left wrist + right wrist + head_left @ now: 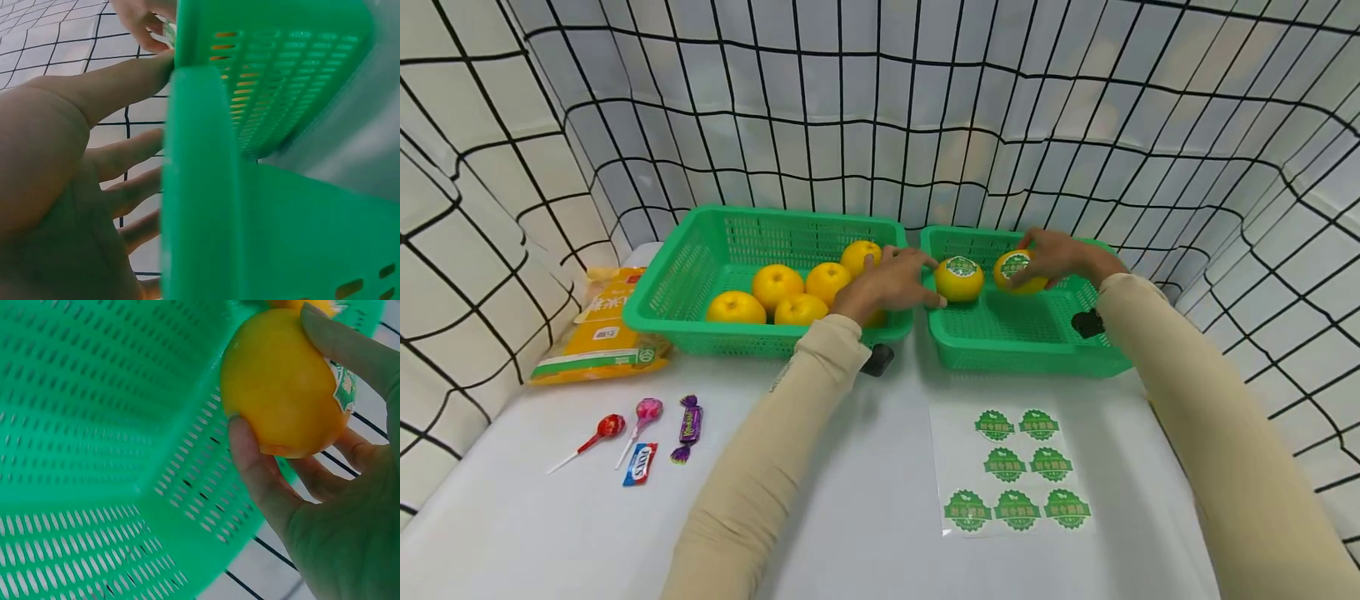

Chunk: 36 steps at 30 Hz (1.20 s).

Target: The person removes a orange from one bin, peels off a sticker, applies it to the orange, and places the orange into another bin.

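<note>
The right grip [1063, 255] pinches a stickered orange [275, 384] within the right-hand basket [1033, 357]. Just left of it sits another stickered orange [961, 288], nearer the left hand [891, 285], whose loose fingers grasp nothing.

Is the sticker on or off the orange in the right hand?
On: the green sticker shows on the orange, facing the head camera.

I note one orange [289, 304] cut off by the right wrist view's top edge; the yellow bag's [598, 340] smallest print defeats me.
</note>
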Each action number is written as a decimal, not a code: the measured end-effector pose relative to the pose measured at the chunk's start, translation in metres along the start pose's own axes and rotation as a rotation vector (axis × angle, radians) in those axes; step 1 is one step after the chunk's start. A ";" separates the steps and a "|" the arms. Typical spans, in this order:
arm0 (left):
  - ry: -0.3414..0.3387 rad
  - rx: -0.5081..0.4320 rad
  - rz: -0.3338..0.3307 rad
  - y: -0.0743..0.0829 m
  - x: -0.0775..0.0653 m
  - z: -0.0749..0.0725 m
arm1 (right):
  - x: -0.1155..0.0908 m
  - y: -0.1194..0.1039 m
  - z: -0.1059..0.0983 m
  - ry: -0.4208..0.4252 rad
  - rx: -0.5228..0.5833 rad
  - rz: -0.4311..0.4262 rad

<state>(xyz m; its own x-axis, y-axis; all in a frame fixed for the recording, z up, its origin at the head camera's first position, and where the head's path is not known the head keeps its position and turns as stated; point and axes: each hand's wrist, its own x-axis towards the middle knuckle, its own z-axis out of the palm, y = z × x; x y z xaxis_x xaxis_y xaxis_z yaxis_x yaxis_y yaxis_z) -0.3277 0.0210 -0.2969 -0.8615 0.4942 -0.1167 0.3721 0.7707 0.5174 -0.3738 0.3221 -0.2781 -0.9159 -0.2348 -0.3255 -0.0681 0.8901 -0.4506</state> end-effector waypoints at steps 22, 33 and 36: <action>0.030 -0.048 0.019 -0.004 -0.006 0.006 | 0.018 0.025 0.018 -0.104 0.136 0.044; 0.096 0.053 0.073 -0.009 -0.024 0.006 | -0.009 0.016 0.007 -0.012 -0.004 -0.012; 0.143 0.073 0.085 -0.022 -0.042 -0.005 | -0.030 -0.002 0.009 0.114 -0.040 -0.059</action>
<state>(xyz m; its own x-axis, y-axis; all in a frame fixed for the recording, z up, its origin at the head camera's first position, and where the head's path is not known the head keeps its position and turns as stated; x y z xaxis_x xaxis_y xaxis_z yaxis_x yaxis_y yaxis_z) -0.3015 -0.0192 -0.2989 -0.8642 0.5008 0.0488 0.4651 0.7581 0.4571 -0.3429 0.3240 -0.2753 -0.9486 -0.2434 -0.2021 -0.1367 0.8913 -0.4323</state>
